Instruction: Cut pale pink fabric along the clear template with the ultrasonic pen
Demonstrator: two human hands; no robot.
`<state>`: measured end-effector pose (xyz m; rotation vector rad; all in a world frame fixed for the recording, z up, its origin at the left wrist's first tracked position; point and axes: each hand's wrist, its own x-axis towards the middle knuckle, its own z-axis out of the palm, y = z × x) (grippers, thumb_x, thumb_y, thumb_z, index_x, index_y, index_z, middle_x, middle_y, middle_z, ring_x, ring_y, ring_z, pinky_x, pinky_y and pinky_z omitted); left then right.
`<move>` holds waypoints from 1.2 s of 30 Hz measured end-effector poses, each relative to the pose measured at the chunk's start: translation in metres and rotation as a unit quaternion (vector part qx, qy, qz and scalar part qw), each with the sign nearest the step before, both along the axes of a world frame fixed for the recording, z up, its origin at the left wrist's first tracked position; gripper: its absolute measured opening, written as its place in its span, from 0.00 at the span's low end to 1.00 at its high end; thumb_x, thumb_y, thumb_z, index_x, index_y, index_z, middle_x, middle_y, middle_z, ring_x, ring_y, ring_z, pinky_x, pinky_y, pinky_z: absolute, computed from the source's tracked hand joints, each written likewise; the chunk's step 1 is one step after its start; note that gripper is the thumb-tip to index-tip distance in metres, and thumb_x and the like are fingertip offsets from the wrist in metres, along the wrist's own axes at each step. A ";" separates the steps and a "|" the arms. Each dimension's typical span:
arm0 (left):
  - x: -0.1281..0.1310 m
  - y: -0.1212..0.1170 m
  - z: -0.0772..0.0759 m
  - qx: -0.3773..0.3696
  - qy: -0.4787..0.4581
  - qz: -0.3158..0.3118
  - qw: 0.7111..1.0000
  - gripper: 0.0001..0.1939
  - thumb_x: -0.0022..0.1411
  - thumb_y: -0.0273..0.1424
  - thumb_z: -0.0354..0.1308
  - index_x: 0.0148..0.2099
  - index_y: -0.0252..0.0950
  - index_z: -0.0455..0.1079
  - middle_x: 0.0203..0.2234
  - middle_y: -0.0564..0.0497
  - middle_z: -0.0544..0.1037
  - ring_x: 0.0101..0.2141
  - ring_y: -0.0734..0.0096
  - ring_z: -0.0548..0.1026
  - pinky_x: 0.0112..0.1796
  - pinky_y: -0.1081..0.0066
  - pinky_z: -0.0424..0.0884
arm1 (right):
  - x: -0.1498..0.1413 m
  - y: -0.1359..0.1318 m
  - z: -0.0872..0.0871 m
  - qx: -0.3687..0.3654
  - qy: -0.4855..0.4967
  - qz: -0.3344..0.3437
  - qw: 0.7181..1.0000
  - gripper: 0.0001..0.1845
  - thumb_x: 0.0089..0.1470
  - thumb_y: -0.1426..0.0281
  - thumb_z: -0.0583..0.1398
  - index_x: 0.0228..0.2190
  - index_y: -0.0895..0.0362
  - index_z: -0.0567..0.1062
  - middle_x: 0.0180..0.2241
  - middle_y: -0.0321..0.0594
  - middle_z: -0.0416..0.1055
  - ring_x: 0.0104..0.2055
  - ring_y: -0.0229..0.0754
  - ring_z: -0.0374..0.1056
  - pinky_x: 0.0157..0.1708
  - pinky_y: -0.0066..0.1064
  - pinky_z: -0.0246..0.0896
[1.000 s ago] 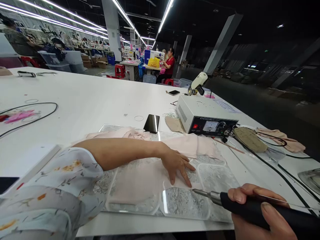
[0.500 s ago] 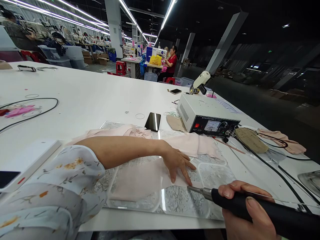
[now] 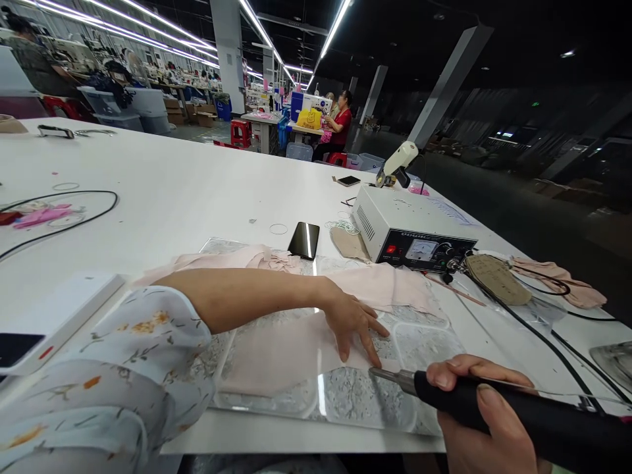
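Note:
My left hand (image 3: 351,322) lies with fingers spread on a pale pink fabric piece (image 3: 276,355), on a marbled board (image 3: 370,405) with a clear, shiny top. In my right hand (image 3: 494,424) is a black-handled ultrasonic cutter (image 3: 444,392). Its slim metal tip is at the fabric's near edge, just beside my left fingertips. Whether the tip touches the cloth or only the board I cannot tell. Farther back on the board lie more pale pink fabric pieces (image 3: 385,286), partly behind my left forearm.
A white control box (image 3: 415,217) with a dial stands at the back right, cables running from it. Near the board lie a phone (image 3: 304,240), a tan pattern piece (image 3: 498,278) and a glass jar (image 3: 612,365). A white device (image 3: 64,322) sits left. A person in red (image 3: 340,125) works beyond.
The cutter and my right hand have shifted very slightly left along the fabric's edge. My left hand stays spread on the cloth; the whole view has moved a little.

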<state>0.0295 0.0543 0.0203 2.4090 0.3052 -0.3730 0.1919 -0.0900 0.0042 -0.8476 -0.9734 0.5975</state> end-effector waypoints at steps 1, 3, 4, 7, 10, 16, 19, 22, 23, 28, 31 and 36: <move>0.000 0.000 0.000 -0.003 0.004 0.001 1.000 0.27 0.48 0.32 0.71 0.51 0.59 0.75 0.62 0.66 0.62 0.68 0.56 0.46 0.64 0.60 0.41 | -0.001 0.000 0.000 -0.002 0.003 0.002 1.000 0.04 0.45 0.70 0.60 0.27 0.56 0.70 0.25 0.35 0.67 0.21 0.36 0.64 0.22 0.35 0.65; 0.000 0.000 0.001 -0.009 0.007 0.005 1.000 0.27 0.48 0.32 0.71 0.51 0.58 0.75 0.62 0.66 0.62 0.68 0.56 0.46 0.64 0.60 0.40 | -0.003 -0.001 0.000 -0.008 0.011 0.007 1.000 0.03 0.45 0.71 0.59 0.27 0.56 0.69 0.25 0.34 0.67 0.20 0.36 0.64 0.22 0.36 0.65; 0.000 0.000 0.001 -0.012 0.006 0.005 1.000 0.26 0.48 0.32 0.71 0.51 0.58 0.75 0.62 0.66 0.62 0.68 0.56 0.46 0.64 0.60 0.39 | -0.004 -0.001 0.000 -0.011 0.014 0.010 1.000 0.03 0.44 0.71 0.59 0.27 0.56 0.69 0.25 0.34 0.67 0.20 0.36 0.64 0.22 0.36 0.65; 0.000 0.001 0.000 -0.007 -0.005 -0.004 1.000 0.26 0.49 0.33 0.70 0.51 0.57 0.75 0.62 0.64 0.63 0.67 0.53 0.47 0.64 0.58 0.41 | -0.007 0.001 0.000 -0.009 0.011 0.017 1.000 0.03 0.45 0.71 0.59 0.27 0.56 0.70 0.25 0.35 0.67 0.21 0.37 0.64 0.22 0.36 0.65; -0.001 0.002 -0.003 0.003 -0.015 -0.016 1.000 0.25 0.49 0.34 0.70 0.51 0.57 0.75 0.61 0.63 0.64 0.67 0.49 0.48 0.64 0.55 0.43 | -0.009 0.002 0.000 -0.001 0.005 0.019 1.000 0.03 0.45 0.71 0.60 0.27 0.56 0.70 0.25 0.35 0.68 0.21 0.37 0.65 0.22 0.35 0.65; -0.001 0.004 -0.008 0.002 -0.044 -0.007 0.999 0.24 0.45 0.34 0.71 0.46 0.58 0.78 0.58 0.63 0.68 0.65 0.47 0.52 0.62 0.54 0.47 | -0.007 0.000 0.000 0.001 -0.010 0.039 0.999 0.04 0.46 0.71 0.62 0.27 0.56 0.70 0.25 0.34 0.69 0.21 0.37 0.65 0.22 0.36 0.67; 0.000 0.003 -0.008 -0.015 -0.060 0.016 0.998 0.24 0.41 0.32 0.74 0.42 0.58 0.79 0.54 0.64 0.72 0.64 0.49 0.55 0.62 0.56 0.50 | -0.010 -0.001 0.001 -0.004 0.001 0.047 0.999 0.04 0.46 0.71 0.61 0.28 0.56 0.70 0.25 0.34 0.69 0.21 0.37 0.65 0.23 0.35 0.67; 0.001 0.002 -0.008 -0.036 -0.081 0.049 0.995 0.24 0.35 0.29 0.76 0.37 0.58 0.80 0.51 0.65 0.74 0.63 0.51 0.60 0.61 0.59 0.52 | -0.015 0.000 0.003 -0.005 0.016 0.044 0.999 0.04 0.45 0.72 0.60 0.28 0.56 0.70 0.25 0.34 0.68 0.21 0.36 0.65 0.23 0.34 0.66; 0.001 0.002 -0.009 -0.041 -0.090 0.057 0.993 0.24 0.33 0.28 0.76 0.36 0.58 0.80 0.49 0.65 0.75 0.62 0.51 0.61 0.61 0.60 0.53 | -0.017 0.001 0.002 -0.003 0.019 0.045 0.999 0.04 0.45 0.72 0.59 0.28 0.56 0.70 0.25 0.34 0.67 0.21 0.36 0.64 0.23 0.34 0.66; 0.001 0.004 -0.012 -0.041 -0.092 0.043 0.994 0.25 0.33 0.29 0.76 0.37 0.57 0.81 0.49 0.62 0.76 0.62 0.46 0.60 0.61 0.55 0.52 | -0.019 0.004 -0.002 0.010 0.010 0.082 0.997 0.03 0.47 0.73 0.59 0.29 0.56 0.70 0.25 0.34 0.67 0.22 0.35 0.65 0.24 0.34 0.67; 0.001 0.005 -0.013 -0.035 -0.093 0.034 0.994 0.24 0.34 0.30 0.76 0.37 0.56 0.81 0.49 0.62 0.76 0.62 0.48 0.61 0.61 0.57 0.53 | -0.018 0.005 -0.003 0.011 0.001 0.091 0.996 0.03 0.48 0.73 0.59 0.29 0.56 0.70 0.25 0.34 0.68 0.23 0.36 0.65 0.24 0.34 0.68; 0.002 0.003 -0.011 -0.028 -0.076 0.021 0.997 0.23 0.38 0.29 0.75 0.39 0.54 0.81 0.52 0.61 0.74 0.63 0.49 0.58 0.62 0.58 0.51 | -0.021 0.007 0.001 0.013 -0.030 0.081 0.996 0.01 0.48 0.73 0.60 0.27 0.56 0.70 0.25 0.35 0.69 0.22 0.37 0.66 0.24 0.36 0.69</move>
